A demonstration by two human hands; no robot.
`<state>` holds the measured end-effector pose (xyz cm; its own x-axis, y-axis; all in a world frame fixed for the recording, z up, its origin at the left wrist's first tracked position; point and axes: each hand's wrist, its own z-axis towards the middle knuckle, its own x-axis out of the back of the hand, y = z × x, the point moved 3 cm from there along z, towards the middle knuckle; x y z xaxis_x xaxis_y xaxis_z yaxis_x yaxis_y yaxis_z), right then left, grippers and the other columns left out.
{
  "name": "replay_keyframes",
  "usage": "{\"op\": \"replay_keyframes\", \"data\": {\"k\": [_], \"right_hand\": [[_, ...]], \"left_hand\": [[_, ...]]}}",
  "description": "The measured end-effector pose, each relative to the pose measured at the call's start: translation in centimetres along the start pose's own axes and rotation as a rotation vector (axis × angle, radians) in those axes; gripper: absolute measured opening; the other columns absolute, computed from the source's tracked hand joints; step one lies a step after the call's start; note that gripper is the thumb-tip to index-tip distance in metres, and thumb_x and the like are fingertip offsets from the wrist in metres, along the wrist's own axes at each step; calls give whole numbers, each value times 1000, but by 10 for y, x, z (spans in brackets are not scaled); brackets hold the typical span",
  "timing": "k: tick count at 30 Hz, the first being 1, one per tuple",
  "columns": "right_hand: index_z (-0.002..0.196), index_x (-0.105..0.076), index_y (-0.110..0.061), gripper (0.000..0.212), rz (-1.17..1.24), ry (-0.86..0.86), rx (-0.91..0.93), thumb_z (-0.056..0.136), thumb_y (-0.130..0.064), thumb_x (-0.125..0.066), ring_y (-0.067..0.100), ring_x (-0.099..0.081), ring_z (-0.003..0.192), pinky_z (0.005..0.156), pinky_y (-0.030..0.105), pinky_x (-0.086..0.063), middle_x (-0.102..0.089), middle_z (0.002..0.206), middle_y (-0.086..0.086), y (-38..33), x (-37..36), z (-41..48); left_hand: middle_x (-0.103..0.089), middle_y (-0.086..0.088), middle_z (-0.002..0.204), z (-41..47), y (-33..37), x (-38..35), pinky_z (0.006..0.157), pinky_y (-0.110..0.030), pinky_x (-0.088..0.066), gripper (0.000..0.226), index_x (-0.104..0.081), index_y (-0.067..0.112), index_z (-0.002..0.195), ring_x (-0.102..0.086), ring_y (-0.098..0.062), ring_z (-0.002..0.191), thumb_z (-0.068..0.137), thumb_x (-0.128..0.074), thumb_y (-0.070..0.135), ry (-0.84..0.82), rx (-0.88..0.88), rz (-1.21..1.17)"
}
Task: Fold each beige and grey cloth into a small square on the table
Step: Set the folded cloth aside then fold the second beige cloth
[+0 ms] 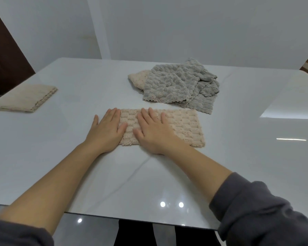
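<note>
I log one beige waffle-pile cloth (176,126), a folded oblong mid-table with bare glossy white tabletop (114,183) all round, my left hand (106,131) and right hand (154,132) spread flat on its left half.

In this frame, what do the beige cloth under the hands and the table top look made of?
Beige cloth: likely plush microfibre, tufted in raised blocks, matte. Table top: glossy white, faintly veined, mirrors lights; stone or laminate, unclear.
</note>
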<state>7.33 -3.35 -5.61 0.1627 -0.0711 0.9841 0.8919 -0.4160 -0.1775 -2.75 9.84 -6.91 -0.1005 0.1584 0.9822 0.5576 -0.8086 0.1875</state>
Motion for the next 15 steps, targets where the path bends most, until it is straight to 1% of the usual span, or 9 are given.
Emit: {"op": "replay_keyframes", "data": {"k": [5,8,12,15], "right_hand": [[157,-4,-17,67,-6,20,-58,101,-52,-17,20,9,150,119,51,7,4,164,0,22,-3,-7],[157,-2,-19,67,-8,12,-114,101,-55,-14,19,9,150,120,49,7,5,164,-1,43,2,-15],[157,-4,-18,71,-41,12,-210,99,-58,-13,19,8,150,120,49,5,5,164,0,73,8,-29],[156,-4,-17,71,-13,4,-270,99,-58,-14,17,7,150,120,50,3,4,164,0,94,14,-40]], "left_hand": [[-3,1,164,-1,1,0,121,-46,3,64,-4,12,155,2,-12,150,101,-15,46,5,-10,0],[-4,2,164,0,2,1,120,-47,3,64,-5,13,155,2,-13,150,102,-15,46,15,-22,6],[-3,2,164,-1,1,-1,120,-49,3,64,-5,13,155,2,-13,150,101,-15,46,10,-23,1],[-2,2,164,0,2,0,120,-50,3,64,-4,13,155,2,-13,150,102,-14,47,4,-16,12]]}}
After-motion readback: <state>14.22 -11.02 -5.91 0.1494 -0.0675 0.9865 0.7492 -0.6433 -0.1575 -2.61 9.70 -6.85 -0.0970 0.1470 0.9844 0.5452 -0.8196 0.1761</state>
